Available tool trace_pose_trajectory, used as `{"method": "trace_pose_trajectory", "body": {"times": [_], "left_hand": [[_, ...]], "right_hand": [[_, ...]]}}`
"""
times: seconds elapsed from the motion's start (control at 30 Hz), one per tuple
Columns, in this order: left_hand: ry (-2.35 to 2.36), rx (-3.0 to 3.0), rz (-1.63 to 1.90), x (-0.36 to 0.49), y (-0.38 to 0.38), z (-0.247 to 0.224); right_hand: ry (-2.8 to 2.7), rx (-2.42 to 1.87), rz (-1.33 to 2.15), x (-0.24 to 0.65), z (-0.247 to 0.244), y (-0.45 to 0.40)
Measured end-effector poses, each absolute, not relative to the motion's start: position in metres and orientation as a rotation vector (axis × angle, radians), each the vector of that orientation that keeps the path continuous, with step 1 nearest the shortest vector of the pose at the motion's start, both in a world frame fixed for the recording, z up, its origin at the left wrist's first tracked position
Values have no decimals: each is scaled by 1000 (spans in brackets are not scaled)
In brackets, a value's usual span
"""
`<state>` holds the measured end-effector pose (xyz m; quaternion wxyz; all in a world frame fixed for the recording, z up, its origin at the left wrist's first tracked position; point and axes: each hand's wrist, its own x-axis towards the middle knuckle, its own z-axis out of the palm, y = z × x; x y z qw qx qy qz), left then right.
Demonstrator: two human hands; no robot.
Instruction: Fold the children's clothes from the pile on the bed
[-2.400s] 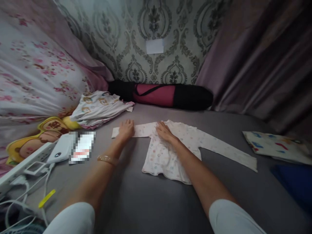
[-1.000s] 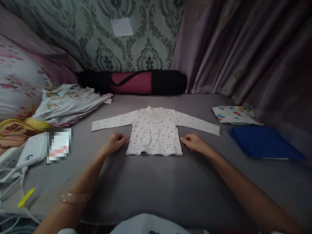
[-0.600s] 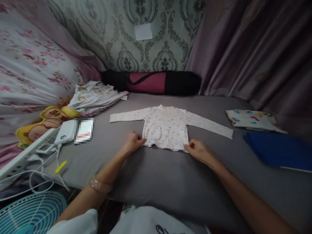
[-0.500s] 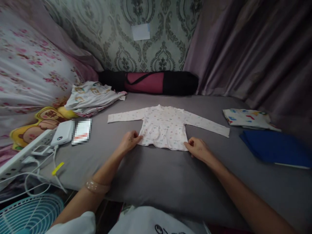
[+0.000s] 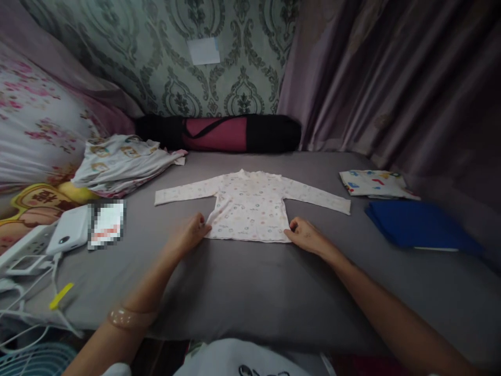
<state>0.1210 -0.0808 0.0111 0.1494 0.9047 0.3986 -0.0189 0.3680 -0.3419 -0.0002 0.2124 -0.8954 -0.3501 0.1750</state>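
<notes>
A small white long-sleeved shirt (image 5: 250, 209) with a fine pattern lies flat on the grey bed sheet (image 5: 242, 292), its collar facing away and both sleeves spread outward. My left hand (image 5: 192, 233) pinches the shirt's lower left corner, fingers closed on the fabric. At the lower right corner my right hand (image 5: 307, 236) pinches the hem between thumb and fingers. The hem runs nearly straight between both hands.
On the right lie a folded printed cloth (image 5: 378, 184) and a blue folded item (image 5: 422, 224). A black and maroon bag (image 5: 215, 133) rests along the wall. Leftward are a crumpled cloth (image 5: 121, 162), a white power bank (image 5: 72, 230), cables and a fan (image 5: 39, 360).
The shirt's hem has been pulled wider and straighter, and the folds in its lower front have smoothed out. The view has turned slightly to the right.
</notes>
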Motion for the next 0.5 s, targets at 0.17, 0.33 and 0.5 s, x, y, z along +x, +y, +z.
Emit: {"method": "trace_pose_trajectory", "body": {"times": [0.17, 0.33, 0.5], "left_hand": [[564, 2791, 283, 161, -124, 29], [-160, 2706, 159, 228, -203, 28], [37, 2856, 70, 254, -242, 20]], "right_hand": [[-1139, -2470, 248, 400, 14, -329], [-1395, -2518, -123, 426, 16, -302], [-1608, -2556, -123, 436, 6, -288]]}}
